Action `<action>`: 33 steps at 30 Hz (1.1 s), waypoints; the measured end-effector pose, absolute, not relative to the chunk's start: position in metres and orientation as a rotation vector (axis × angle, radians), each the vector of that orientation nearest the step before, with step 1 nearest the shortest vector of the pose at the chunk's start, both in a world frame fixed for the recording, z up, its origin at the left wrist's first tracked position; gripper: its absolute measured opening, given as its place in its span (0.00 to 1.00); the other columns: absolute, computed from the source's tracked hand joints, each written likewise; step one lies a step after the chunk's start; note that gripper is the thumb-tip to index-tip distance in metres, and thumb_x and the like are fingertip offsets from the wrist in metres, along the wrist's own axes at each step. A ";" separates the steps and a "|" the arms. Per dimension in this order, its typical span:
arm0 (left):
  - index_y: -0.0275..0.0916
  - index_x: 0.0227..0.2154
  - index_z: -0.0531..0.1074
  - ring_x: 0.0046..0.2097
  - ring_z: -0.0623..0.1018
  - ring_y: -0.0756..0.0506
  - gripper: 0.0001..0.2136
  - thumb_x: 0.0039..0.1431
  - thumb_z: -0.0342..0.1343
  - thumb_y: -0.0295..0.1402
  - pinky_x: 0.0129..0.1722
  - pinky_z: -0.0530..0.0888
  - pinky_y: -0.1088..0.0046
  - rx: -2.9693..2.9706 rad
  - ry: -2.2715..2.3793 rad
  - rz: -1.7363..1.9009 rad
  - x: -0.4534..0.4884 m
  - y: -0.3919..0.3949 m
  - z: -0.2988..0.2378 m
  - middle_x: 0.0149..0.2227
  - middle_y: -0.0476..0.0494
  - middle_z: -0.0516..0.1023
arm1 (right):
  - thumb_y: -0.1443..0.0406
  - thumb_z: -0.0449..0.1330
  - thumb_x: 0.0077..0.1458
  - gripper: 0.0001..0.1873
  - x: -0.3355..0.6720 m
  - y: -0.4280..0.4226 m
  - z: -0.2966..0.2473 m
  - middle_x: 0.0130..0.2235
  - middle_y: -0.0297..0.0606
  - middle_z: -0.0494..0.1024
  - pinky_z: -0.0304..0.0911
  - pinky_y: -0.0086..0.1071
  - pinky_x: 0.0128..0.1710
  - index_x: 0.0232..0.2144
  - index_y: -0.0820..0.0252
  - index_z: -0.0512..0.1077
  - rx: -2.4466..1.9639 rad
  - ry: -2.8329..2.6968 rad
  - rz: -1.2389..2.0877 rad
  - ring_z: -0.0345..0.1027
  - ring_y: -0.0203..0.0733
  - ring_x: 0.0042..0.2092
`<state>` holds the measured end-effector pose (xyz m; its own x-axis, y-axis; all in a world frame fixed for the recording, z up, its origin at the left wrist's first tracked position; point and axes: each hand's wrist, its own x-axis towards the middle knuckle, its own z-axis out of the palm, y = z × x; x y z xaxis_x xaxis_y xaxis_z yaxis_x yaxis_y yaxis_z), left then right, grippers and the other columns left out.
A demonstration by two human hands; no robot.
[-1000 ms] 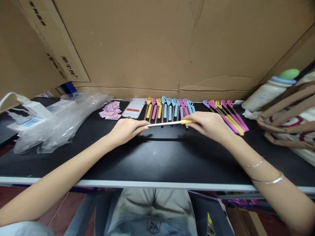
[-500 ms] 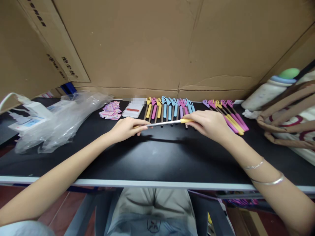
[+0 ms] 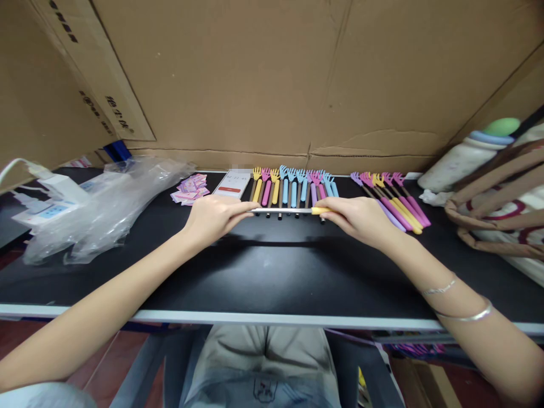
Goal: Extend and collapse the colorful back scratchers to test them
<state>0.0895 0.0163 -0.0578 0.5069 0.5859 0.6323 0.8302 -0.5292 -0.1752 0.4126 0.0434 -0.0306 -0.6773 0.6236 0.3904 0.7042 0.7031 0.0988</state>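
Note:
Between my two hands a back scratcher (image 3: 284,211) is held level above the black table, its metal rod showing in the middle. My left hand (image 3: 213,220) is closed on its left end, which the fingers hide. My right hand (image 3: 359,218) pinches the yellow part at its right end. Behind the rod lies a row of back scratchers (image 3: 285,192) with claw heads in yellow, pink, blue and purple, handles pointing towards me. Right of my right hand, several more back scratchers (image 3: 403,207) lie slanted side by side.
A phone (image 3: 232,184) and a pile of small pink-purple cards (image 3: 190,188) lie at the back. Clear plastic bags (image 3: 102,209) and a white power strip (image 3: 49,212) are on the left. A bottle (image 3: 463,158) and a fabric bag (image 3: 501,209) stand on the right.
My left hand has turned and closed more over its end of the back scratcher, lifting it slightly so the rod lies level. My right hand has hardly moved.

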 end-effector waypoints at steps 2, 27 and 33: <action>0.50 0.43 0.78 0.29 0.78 0.48 0.15 0.66 0.46 0.42 0.24 0.61 0.74 -2.241 -1.102 -0.692 0.090 0.015 -0.056 0.31 0.48 0.82 | 0.52 0.42 0.65 0.23 0.412 0.044 -0.031 0.36 0.35 0.81 0.55 0.29 0.28 0.42 0.55 0.72 -1.098 -2.607 -0.279 0.73 0.39 0.31; 0.44 0.43 0.76 0.37 0.76 0.45 0.13 0.65 0.46 0.38 0.38 0.67 0.67 -2.345 -1.134 -0.583 0.098 0.011 -0.048 0.33 0.46 0.80 | 0.51 0.43 0.62 0.22 0.405 0.044 -0.032 0.28 0.34 0.72 0.55 0.29 0.32 0.37 0.58 0.70 -1.182 -2.659 0.453 0.62 0.35 0.27; 0.45 0.46 0.74 0.43 0.73 0.42 0.13 0.65 0.46 0.36 0.45 0.65 0.62 -2.374 -1.155 -0.642 0.097 0.010 -0.040 0.39 0.45 0.80 | 0.50 0.45 0.62 0.22 0.410 0.048 -0.030 0.29 0.35 0.73 0.56 0.29 0.33 0.37 0.59 0.69 -1.153 -2.641 0.420 0.64 0.36 0.29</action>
